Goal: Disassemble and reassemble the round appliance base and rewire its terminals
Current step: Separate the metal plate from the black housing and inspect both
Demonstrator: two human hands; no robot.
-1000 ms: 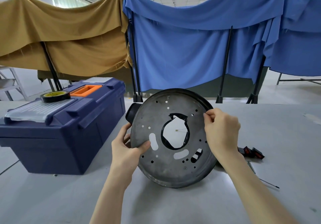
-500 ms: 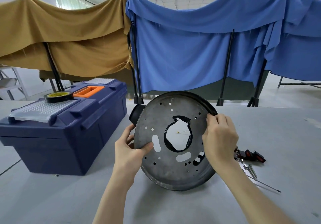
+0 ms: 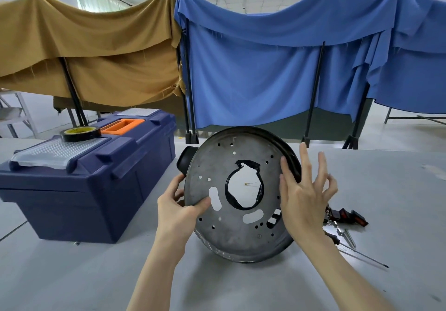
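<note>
The round appliance base (image 3: 241, 236), a grey metal disc with many holes and a large ragged central opening, stands on its edge on the grey table, its flat face toward me. My left hand (image 3: 178, 211) grips its left rim, thumb on the face and fingers behind. My right hand (image 3: 304, 195) is spread open at the right rim, fingers straight; its thumb touches the face. A black knob (image 3: 184, 162) sticks out behind the upper left rim.
A dark blue toolbox (image 3: 79, 180) with an orange handle and a roll of black tape (image 3: 79, 133) on its lid stands at the left. Red-black terminal parts (image 3: 347, 215), loose screws (image 3: 346, 234) and a thin screwdriver (image 3: 362, 255) lie right of the base. Draped frames stand behind the table.
My right hand has let go of the upper right rim, where it was pinching, and its fingers have spread open. The left hand keeps its grip on the base.
</note>
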